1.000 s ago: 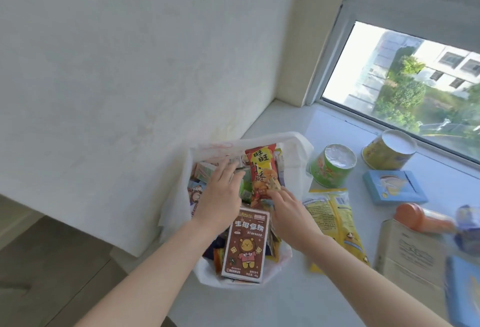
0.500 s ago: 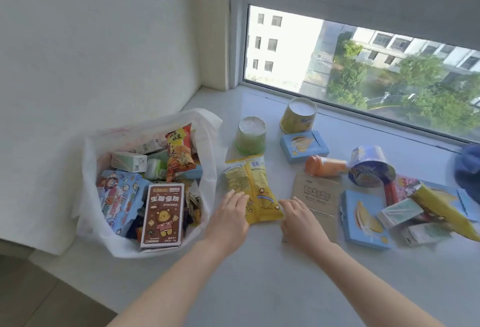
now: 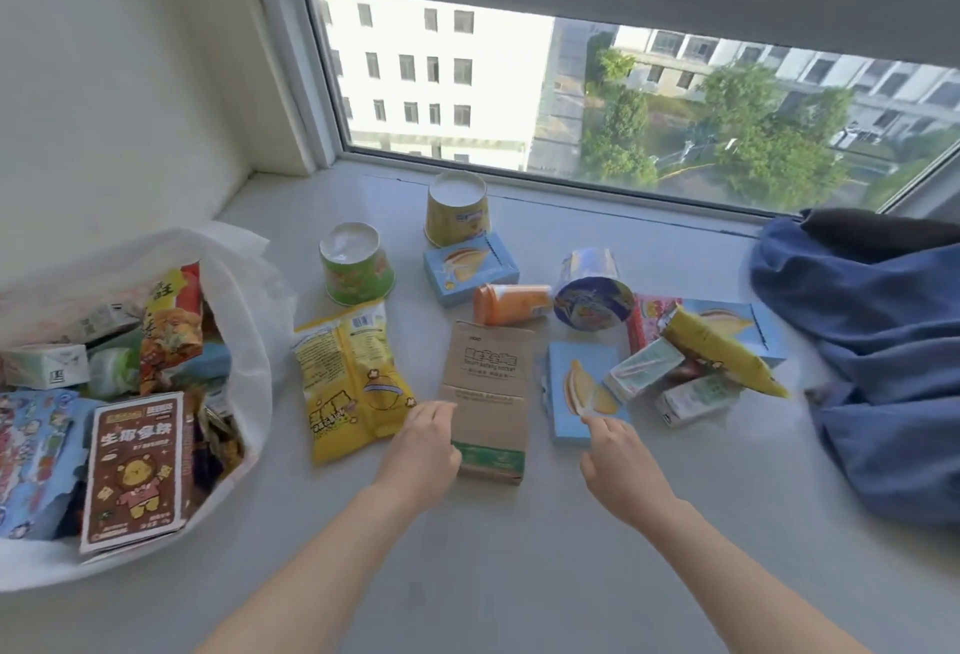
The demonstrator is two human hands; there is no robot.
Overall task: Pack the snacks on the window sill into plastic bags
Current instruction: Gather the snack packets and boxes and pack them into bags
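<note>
- The white plastic bag (image 3: 254, 383) sits at the left end of the window sill (image 3: 519, 560), against the wall, mouth open and crowded with snacks.
- In the bag, a brown box with a bear (image 3: 135, 466) leans at the front and a red-orange packet (image 3: 174, 326) stands upright behind it.
- The left hand (image 3: 423, 445) lies with its fingers straight and together, holding nothing; its fingertips are at the seam between the yellow snack packet (image 3: 348, 383) and the brown paper packet (image 3: 488, 383), which lie flat side by side.
- The right hand (image 3: 618, 456) is loosely spread and holds nothing; its fingertips reach the near edge of the blue pastry box (image 3: 582, 388). Actual contact is hard to judge.
- Behind these, a green cup (image 3: 356, 269) and a yellow cup (image 3: 457, 214) stand upside down, with a small blue box (image 3: 470, 266) just beside the yellow one.
- An orange bottle (image 3: 511, 302) and a blue-purple cup (image 3: 592, 297) lie on their sides, touching.
- To the right, a long yellow packet (image 3: 722, 352) rests tilted across a heap of small cartons.
- A blue cloth (image 3: 872, 367) is bunched at the right end of the sill.
</note>
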